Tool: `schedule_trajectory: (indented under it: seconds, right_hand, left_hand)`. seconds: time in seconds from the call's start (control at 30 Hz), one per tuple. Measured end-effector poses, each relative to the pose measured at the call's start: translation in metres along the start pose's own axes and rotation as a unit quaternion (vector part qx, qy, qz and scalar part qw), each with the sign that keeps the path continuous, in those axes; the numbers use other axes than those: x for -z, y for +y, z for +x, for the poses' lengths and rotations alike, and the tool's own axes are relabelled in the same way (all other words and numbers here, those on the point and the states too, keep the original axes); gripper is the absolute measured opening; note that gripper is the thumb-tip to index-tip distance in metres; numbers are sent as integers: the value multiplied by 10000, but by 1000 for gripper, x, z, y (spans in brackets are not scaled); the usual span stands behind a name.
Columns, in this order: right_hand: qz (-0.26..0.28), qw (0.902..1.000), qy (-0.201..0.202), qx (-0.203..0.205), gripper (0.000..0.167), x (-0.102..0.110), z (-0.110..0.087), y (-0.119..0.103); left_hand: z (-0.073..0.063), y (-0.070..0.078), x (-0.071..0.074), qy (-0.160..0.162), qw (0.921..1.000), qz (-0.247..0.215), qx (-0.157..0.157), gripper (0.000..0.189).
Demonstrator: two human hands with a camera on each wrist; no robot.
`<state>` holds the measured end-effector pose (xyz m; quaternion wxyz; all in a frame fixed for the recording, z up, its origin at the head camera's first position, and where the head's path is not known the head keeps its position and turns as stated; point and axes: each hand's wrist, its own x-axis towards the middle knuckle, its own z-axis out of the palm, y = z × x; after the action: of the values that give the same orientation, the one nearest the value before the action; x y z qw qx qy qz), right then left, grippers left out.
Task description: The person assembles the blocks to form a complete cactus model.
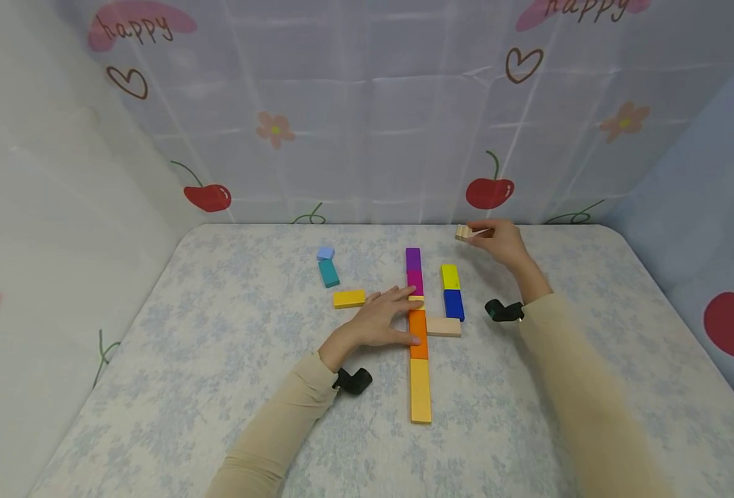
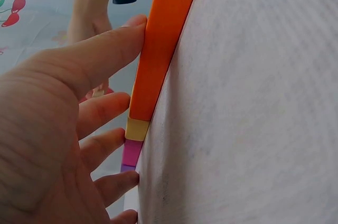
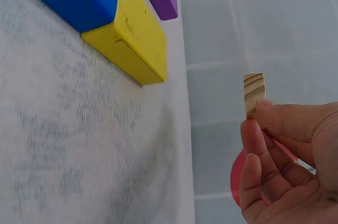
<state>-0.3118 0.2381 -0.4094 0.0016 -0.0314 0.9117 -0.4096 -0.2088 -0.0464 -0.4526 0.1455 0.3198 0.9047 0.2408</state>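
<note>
My left hand (image 1: 374, 322) lies with spread fingers over a straight row of wooden blocks. From far to near, the row runs purple block (image 1: 413, 259), magenta block (image 1: 414, 278), short yellow block (image 1: 419, 298), orange block (image 1: 418, 324) and long yellow block (image 1: 420, 391). In the left wrist view the thumb tip meets the edge of the orange block (image 2: 160, 49), and other fingertips are along the row's side. Near the table's far edge, my right hand (image 1: 502, 243) pinches a small plain wooden block (image 3: 254, 94) between thumb and fingers, raised above the table.
Right of the row lie a bright yellow block (image 1: 450, 277), a blue block (image 1: 454, 305) and a plain wooden block (image 1: 444, 327) touching the row. Left of it are a light blue block (image 1: 325, 254), a teal block (image 1: 328, 273) and a yellow block (image 1: 349, 299). A curtain (image 1: 367, 138) hangs behind.
</note>
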Motion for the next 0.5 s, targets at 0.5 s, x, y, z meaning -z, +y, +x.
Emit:
schedule_trajectory:
  seconds: [0.5]
  right_hand:
    - [-74,9995,-113,294,37,-42,32,-33]
  left_hand:
    - [1,-2,-1,10,10000,3,-13,72]
